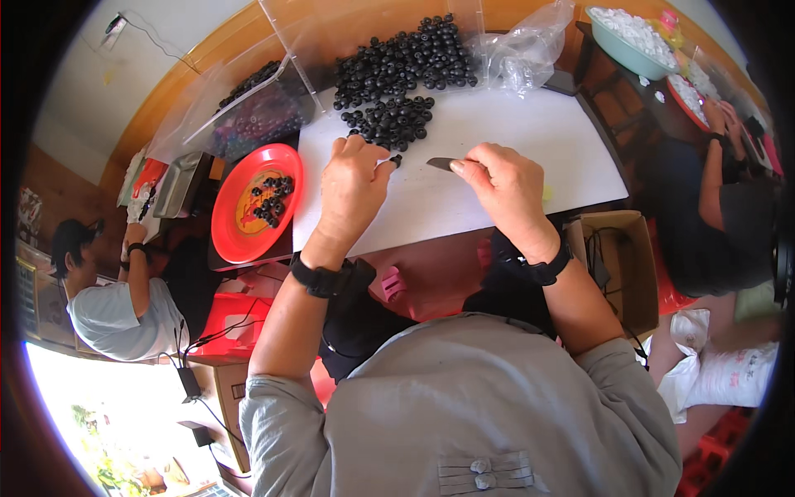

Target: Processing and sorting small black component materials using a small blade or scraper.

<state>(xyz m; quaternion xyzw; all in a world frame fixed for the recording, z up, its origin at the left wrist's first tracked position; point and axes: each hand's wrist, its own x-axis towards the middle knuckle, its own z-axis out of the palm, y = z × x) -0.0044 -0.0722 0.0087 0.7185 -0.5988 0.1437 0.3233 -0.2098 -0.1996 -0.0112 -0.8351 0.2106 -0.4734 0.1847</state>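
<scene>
My left hand [354,178] is closed, pinching a small black round piece [396,160] between thumb and finger above the white board [480,199]. My right hand [501,178] is wrapped round a small knife [439,163], its blade pointing left toward that piece, with a gap between them. Just beyond my left hand lies a small heap of black round pieces [389,122], some with visible holes. A larger pile of the same pieces [406,58] spreads behind it. On my left, a red plate [287,214] holds several more black pieces.
Clear plastic panels [290,50] edge the board's back left. A clear bag [530,50] lies at the back right. Below the board's right side stands a cardboard box [642,273]. Other people work at the left [124,298] and right [720,182], near a green basin [629,50] of white pieces.
</scene>
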